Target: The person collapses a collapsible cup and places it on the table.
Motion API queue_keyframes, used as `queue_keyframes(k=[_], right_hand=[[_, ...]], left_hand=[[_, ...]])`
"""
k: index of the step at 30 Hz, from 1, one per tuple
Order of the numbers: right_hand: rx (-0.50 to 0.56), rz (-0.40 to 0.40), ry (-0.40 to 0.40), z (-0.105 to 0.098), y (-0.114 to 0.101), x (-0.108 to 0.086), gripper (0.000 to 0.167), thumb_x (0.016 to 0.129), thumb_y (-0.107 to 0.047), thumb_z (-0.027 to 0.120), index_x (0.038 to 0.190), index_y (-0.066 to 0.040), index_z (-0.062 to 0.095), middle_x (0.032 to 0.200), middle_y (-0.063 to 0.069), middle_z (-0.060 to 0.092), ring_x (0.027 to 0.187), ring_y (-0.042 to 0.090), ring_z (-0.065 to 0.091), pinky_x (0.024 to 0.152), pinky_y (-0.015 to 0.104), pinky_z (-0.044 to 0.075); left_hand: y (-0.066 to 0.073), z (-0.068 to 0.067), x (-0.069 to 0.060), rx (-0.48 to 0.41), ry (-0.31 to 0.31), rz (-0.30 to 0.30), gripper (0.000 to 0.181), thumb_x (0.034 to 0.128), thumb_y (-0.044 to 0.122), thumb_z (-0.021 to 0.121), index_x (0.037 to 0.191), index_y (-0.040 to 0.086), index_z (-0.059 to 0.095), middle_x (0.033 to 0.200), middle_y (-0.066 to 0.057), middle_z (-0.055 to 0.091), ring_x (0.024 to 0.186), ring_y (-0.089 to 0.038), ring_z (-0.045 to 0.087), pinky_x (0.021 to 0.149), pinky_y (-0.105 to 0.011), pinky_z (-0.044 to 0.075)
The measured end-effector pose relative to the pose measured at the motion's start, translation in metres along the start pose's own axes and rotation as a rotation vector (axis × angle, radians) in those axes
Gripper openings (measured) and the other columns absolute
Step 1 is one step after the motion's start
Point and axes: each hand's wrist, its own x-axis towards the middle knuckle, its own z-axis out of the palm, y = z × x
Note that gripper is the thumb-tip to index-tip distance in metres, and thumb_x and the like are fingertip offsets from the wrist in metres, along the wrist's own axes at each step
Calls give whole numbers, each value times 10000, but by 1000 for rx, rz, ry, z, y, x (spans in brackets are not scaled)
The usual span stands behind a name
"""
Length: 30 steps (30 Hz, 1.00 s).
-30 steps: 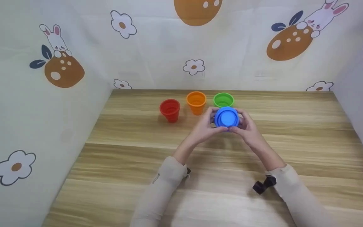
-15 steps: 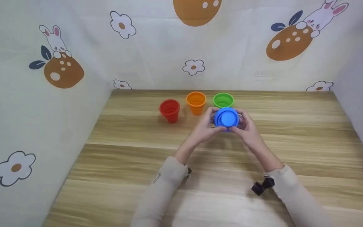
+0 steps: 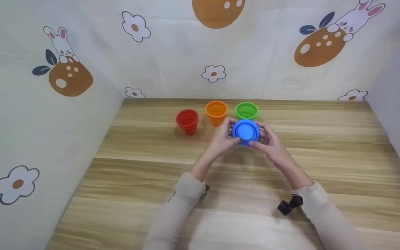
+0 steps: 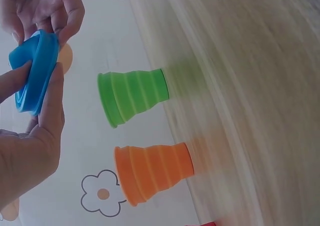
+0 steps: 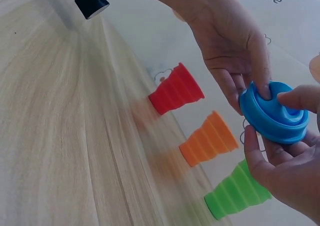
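Both hands hold one blue cup [image 3: 246, 132], which is folded down to a thick disc and is in the air above the counter [image 3: 241, 215], on the person's side of the green cup [image 3: 246, 110] and not touching it. The left hand [image 3: 223, 140] is half closed, and it pinches the disc between the thumb and the fingers under the rim. The right hand [image 3: 272, 144] grips the opposite side in the same manner. To the left of the green cup stands the orange cup [image 3: 216, 111], and farther to that left, a little nearer to the person, the red cup [image 3: 187, 121]; all three are upright. In the right wrist view the middle of the blue cup seems somewhat tilted, so in my opinion the pressure must be made equal. Both thumbs should work evenly on the folded rings, while the fingers support the outer rim. If one side receives more force, the soft-looking wall could buckle, or the rim could slip. It is also wise to leave some space before the green cup, so that no knuckle knocks it.
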Motion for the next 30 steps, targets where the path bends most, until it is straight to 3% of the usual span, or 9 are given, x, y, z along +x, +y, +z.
queue_keyframes(k=[11, 20, 23, 30], right_hand=[[18, 16, 83, 5, 3, 2, 524, 867, 158, 594, 1348, 42, 421, 1167, 23, 714, 1019, 107, 698, 868, 272, 598], [-4, 30, 162, 6, 3, 5, 488, 844, 167, 613, 1294, 32, 483, 1040, -70, 710, 920, 98, 717, 774, 294, 626], [-1, 27, 149, 4, 4, 5, 482, 842, 162, 620, 1282, 15, 491, 1047, -65, 708, 924, 110, 719, 782, 301, 626], [-10, 59, 30, -4, 3, 1, 429, 896, 102, 613, 1288, -11, 481, 1123, -62, 667, 1003, 104, 698, 853, 295, 612]], left_hand=[[-1, 0, -1, 117, 31, 13, 468, 834, -84, 650, 1261, 8, 483, 1210, -197, 603, 1000, -281, 638, 932, -327, 563], [3, 3, -2, 229, 37, -17, 480, 823, -40, 685, 1249, 66, 490, 1179, -140, 620, 962, -210, 577, 902, -292, 532], [3, 2, -1, 231, 30, -27, 479, 826, -38, 690, 1243, 82, 489, 1186, -127, 610, 972, -207, 573, 923, -296, 532], [0, -1, -2, 178, 14, -16, 483, 821, -81, 661, 1248, 58, 485, 1176, -154, 610, 976, -236, 605, 907, -302, 558]])
